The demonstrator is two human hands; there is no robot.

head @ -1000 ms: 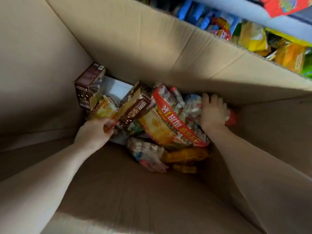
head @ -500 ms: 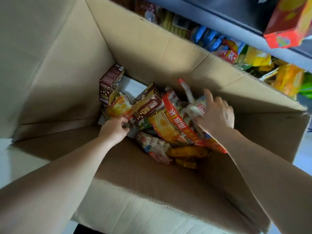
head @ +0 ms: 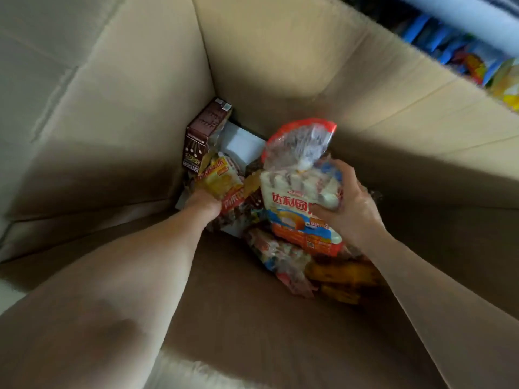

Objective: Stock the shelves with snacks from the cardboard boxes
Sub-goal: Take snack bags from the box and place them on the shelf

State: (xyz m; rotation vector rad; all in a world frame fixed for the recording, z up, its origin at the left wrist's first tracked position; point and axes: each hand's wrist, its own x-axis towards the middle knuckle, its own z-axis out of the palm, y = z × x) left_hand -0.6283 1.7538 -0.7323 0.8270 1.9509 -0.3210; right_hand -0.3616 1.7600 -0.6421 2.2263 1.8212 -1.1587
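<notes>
- white flat sheet [head: 243, 142]: lies on the bottom of the cardboard box [head: 280, 66], in the far corner by the fold where two walls meet. Only part of it shows, the rest is covered. Paper or card, I can't tell.
- white edge [head: 182, 200]: sticks out low down, close to the box's left wall. Greyish in the shadow.
- second white edge [head: 234, 232]: nearer to me, also on the box bottom. Could be the same sheet as the other two. I can't confirm that from my view.
- floor [head: 6, 294]: pale strip at my far left, outside the box, just below the left flap. Washed out, no texture or marks readable.
</notes>
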